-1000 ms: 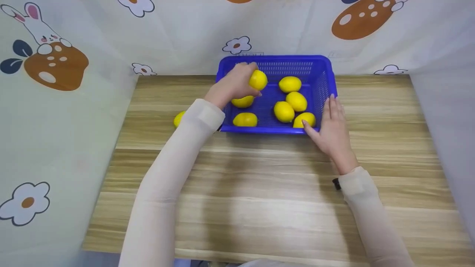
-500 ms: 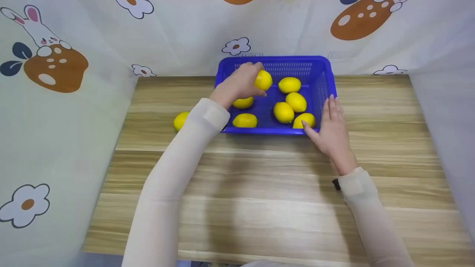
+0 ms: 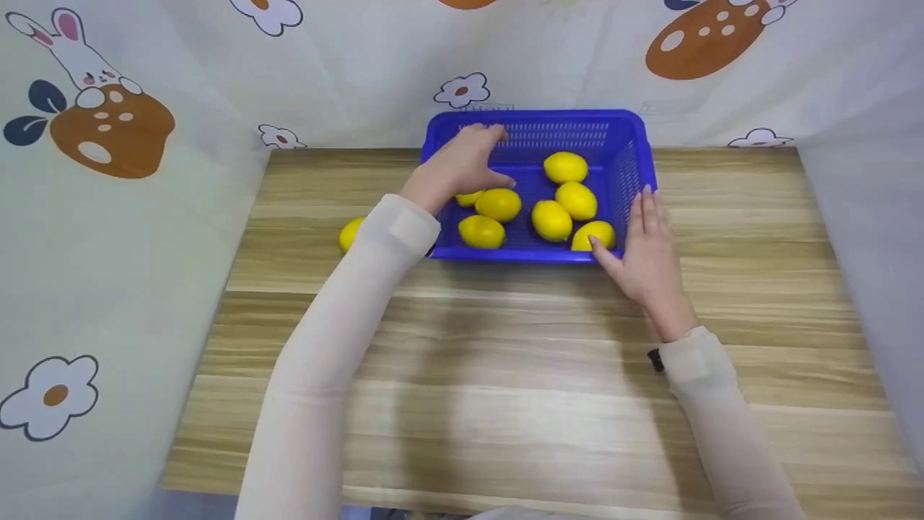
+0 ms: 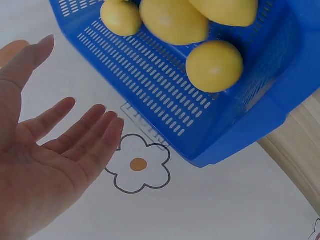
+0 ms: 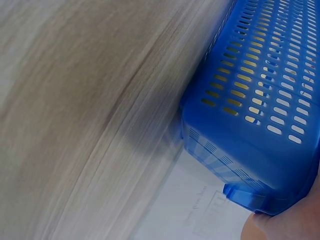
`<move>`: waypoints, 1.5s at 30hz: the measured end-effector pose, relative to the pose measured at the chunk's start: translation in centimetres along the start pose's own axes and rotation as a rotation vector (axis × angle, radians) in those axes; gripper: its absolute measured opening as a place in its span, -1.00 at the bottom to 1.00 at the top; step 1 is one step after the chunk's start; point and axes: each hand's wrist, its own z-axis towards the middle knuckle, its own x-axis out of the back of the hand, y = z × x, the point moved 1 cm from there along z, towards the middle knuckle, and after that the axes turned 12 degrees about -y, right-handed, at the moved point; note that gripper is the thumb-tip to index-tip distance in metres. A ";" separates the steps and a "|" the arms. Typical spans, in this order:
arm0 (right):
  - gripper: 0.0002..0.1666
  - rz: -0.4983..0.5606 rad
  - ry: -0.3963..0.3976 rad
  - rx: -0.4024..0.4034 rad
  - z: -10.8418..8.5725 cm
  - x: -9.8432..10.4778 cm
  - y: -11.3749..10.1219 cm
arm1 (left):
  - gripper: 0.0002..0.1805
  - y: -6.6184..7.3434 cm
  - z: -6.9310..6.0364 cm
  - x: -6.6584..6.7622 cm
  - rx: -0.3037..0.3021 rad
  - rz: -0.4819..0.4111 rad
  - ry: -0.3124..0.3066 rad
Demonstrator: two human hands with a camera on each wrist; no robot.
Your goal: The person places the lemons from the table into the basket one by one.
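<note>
A blue slotted plastic basket (image 3: 534, 254) holds several yellow lemons. My left hand (image 3: 458, 166) is over its left side with thumb and fingers spread and nothing between them. Just below that thumb lies one lemon (image 3: 498, 205), touching or close to another lemon (image 3: 482, 232); a third behind them is partly hidden by the hand. In the left wrist view the palm and fingers of the left hand (image 4: 60, 165) are bare. My right hand (image 3: 650, 260) rests on the basket's front right corner, fingers straight along the right side, thumb over the front rim near a lemon (image 3: 593, 236).
Outside the basket, one lemon (image 3: 351, 233) lies on the wooden table (image 3: 548, 375) to the left, partly behind my left sleeve. A printed curtain (image 3: 346, 79) hangs close behind the basket and along the left.
My left hand has let go of the lemon it held, which now lies in the basket's left part. The hand shifted slightly right, then back. My right hand has stayed in place.
</note>
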 end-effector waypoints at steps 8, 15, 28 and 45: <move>0.18 0.004 -0.010 -0.007 -0.1 0.1 0.0 | -0.20 -0.7 -0.4 -0.6 -0.034 -0.032 0.018; 0.18 0.004 0.008 0.005 0.0 0.0 0.0 | -0.18 -1.5 -1.0 -1.5 -0.032 -0.054 0.041; 0.18 0.006 -0.001 0.001 0.0 0.0 0.0 | -0.18 -2.4 -2.2 -3.2 -0.049 -0.047 0.118; 0.18 -0.004 -0.022 -0.012 -0.1 0.1 -0.1 | -0.18 -5.2 -4.3 -5.5 -0.068 -0.107 0.189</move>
